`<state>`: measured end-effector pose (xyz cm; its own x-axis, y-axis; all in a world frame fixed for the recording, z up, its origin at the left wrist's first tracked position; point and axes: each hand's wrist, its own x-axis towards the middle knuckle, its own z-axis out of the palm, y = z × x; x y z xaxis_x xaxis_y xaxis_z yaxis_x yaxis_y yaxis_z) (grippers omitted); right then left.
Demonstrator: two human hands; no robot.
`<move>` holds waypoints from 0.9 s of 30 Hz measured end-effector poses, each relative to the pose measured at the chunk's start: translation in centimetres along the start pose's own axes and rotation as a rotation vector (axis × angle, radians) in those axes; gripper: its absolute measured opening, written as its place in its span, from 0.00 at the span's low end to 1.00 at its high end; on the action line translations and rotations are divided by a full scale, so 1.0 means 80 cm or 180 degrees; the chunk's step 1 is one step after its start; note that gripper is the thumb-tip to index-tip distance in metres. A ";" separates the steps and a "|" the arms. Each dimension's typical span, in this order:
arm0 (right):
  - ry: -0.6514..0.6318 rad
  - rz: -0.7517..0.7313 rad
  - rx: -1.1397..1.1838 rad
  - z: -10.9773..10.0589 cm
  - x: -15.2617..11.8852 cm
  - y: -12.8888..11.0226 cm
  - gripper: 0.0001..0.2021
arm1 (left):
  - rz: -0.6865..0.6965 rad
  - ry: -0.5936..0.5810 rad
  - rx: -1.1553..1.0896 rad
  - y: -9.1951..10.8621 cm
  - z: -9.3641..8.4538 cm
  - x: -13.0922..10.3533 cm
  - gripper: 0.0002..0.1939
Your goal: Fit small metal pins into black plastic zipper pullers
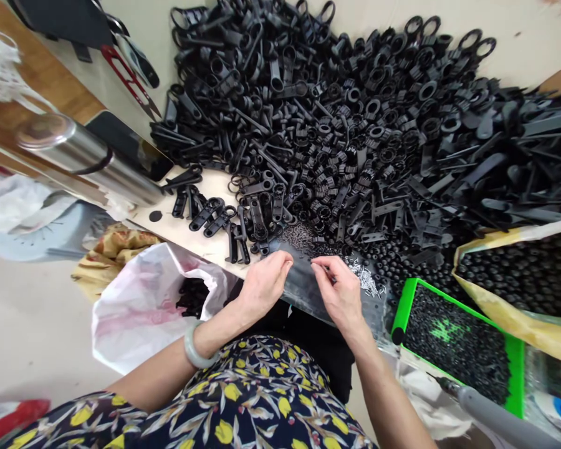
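My left hand (267,278) is closed over the front edge of a dark work mat (302,280), its fingers curled in; whatever they may hold is hidden. To its right, my right hand (339,288) pinches thumb against forefinger, with a tiny dark piece possibly at the tips, too small to name. Beside the right hand lies a small heap of silvery pins (365,277). Just beyond the hands is a patch of tiny brownish screws or pins (298,237). Several black plastic parts with ring ends (212,215) lie on the table near the left hand.
A large pile of black plastic parts (308,112) covers the table's back. At right are a green tray (404,305) of small black pieces and a yellow-edged bag (490,299) of black beads. A white bag (135,305), a steel thermos (98,159) and red-handled scissors (126,75) are at left.
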<state>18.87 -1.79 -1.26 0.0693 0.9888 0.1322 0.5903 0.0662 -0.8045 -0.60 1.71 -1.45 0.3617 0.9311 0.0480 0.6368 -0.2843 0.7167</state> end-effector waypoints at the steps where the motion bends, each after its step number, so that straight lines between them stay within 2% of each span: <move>1: 0.0085 0.0078 -0.0058 -0.006 -0.006 0.004 0.08 | 0.0083 0.0047 0.0045 -0.001 0.003 -0.003 0.09; 6: 0.0314 0.0380 -0.0376 -0.033 -0.037 0.017 0.09 | 0.0397 -0.0075 0.0281 0.001 0.018 -0.004 0.09; 12: 0.0185 0.0259 -0.0394 -0.033 -0.052 0.021 0.08 | 0.0312 -0.0029 0.0660 0.003 0.015 0.020 0.10; 16: 0.0132 0.0242 -0.0378 -0.035 -0.054 0.026 0.08 | 0.0602 -0.0432 0.0656 0.021 0.028 0.019 0.11; 20: 0.0208 0.0266 -0.0303 -0.041 -0.060 0.030 0.08 | 0.0425 -0.0746 0.0833 0.038 0.054 0.018 0.09; 23: 0.0275 0.0263 -0.0223 -0.041 -0.063 0.031 0.08 | 0.0400 -0.0783 0.0670 0.036 0.060 0.022 0.09; 27: 0.0287 0.0336 0.0081 -0.038 -0.057 0.027 0.08 | 0.0586 -0.0567 -0.0101 0.028 0.046 0.019 0.10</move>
<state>22.26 -6.53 -1.80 0.2026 0.9745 0.0966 0.5553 -0.0330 -0.8310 3.87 1.65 -2.35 0.5856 0.8085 0.0582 0.5285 -0.4353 0.7288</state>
